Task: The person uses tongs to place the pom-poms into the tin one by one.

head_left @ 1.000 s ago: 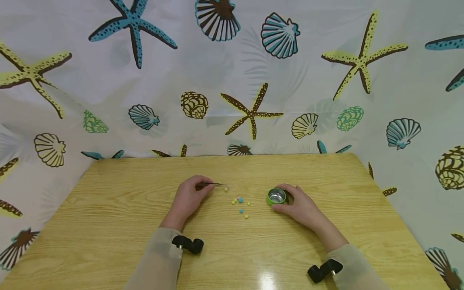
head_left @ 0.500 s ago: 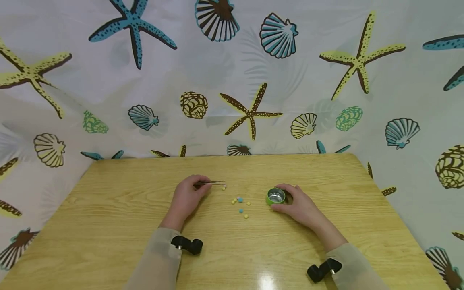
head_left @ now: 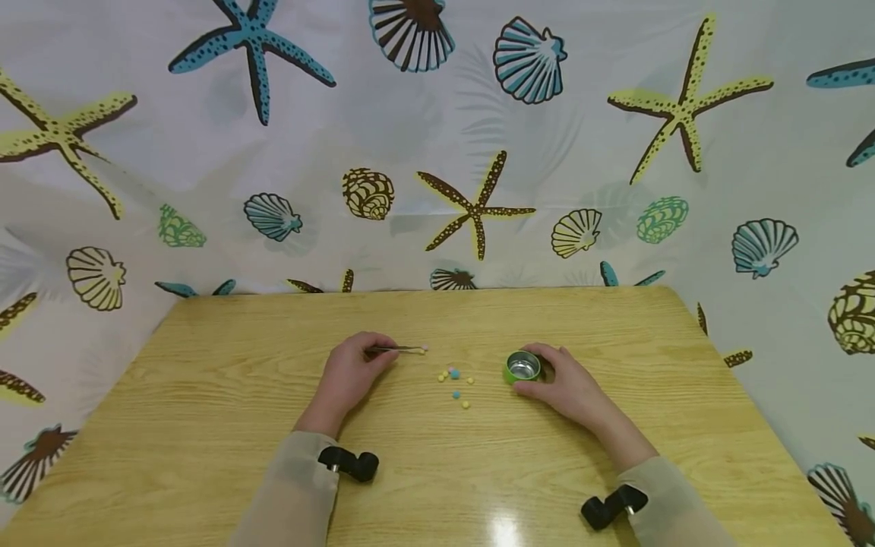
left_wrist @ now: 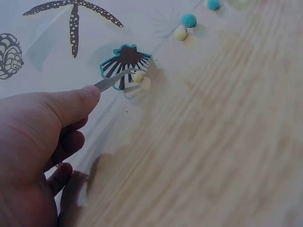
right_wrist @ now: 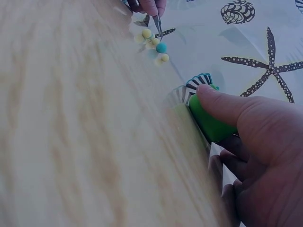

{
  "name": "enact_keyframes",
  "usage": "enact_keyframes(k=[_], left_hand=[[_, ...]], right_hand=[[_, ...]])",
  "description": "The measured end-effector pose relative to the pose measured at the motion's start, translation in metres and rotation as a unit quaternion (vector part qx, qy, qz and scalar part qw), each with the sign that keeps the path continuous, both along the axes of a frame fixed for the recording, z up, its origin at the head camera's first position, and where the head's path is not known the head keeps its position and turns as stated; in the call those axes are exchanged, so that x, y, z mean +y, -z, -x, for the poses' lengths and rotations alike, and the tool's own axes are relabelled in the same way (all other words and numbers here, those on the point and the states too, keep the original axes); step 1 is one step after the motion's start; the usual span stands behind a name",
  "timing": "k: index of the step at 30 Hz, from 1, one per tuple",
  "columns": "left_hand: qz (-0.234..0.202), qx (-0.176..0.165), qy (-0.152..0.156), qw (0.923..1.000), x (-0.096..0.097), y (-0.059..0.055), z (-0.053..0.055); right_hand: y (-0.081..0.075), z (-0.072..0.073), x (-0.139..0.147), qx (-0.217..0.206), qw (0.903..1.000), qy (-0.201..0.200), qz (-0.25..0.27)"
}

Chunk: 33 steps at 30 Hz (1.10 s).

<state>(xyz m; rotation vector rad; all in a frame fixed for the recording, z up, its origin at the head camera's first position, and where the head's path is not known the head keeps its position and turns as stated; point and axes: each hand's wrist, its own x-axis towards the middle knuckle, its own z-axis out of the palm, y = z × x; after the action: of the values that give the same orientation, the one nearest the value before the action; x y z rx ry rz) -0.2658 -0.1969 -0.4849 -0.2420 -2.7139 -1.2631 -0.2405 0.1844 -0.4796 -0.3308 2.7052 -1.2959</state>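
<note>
My left hand (head_left: 352,374) pinches a pair of metal tweezers (left_wrist: 110,83) between thumb and fingers. Their bent tips point right and sit right at a small yellow ball (left_wrist: 137,78), which overlaps them in the left wrist view. My right hand (head_left: 570,386) grips a small green tin (head_left: 522,368), thumb on the near side and fingers behind. The tin stands upright on the table with its mouth up, and its shiny inside shows. Between the hands lie several small balls, among them a blue ball (head_left: 456,395) and a yellow ball (head_left: 466,405).
All of this is on a wood-grain table (head_left: 410,471). A white cloth (head_left: 307,152) printed with starfish and shells hangs behind it and along both sides. Each sleeve carries a black camera mount, such as the left mount (head_left: 349,463).
The tweezers and the yellow ball by their tips have shifted slightly left. The prongs, apart half a second ago, now look closer together. My right hand stays on the tin.
</note>
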Motion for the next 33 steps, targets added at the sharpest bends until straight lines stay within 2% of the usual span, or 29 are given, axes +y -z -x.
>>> enact_keyframes(k=[11, 22, 33], left_hand=[[0.012, -0.003, 0.001, 0.9999, -0.006, 0.004, -0.001], [0.003, -0.033, 0.003, 0.9994, -0.012, -0.001, -0.001], [0.016, -0.033, 0.005, 0.9993, -0.018, -0.001, -0.001]], right_hand=[[0.002, -0.001, 0.001, -0.001, 1.0000, 0.000, -0.007], [0.000, 0.002, 0.000, 0.003, 0.9999, 0.002, -0.012], [0.000, 0.003, 0.001, 0.007, 0.9999, -0.002, -0.012]])
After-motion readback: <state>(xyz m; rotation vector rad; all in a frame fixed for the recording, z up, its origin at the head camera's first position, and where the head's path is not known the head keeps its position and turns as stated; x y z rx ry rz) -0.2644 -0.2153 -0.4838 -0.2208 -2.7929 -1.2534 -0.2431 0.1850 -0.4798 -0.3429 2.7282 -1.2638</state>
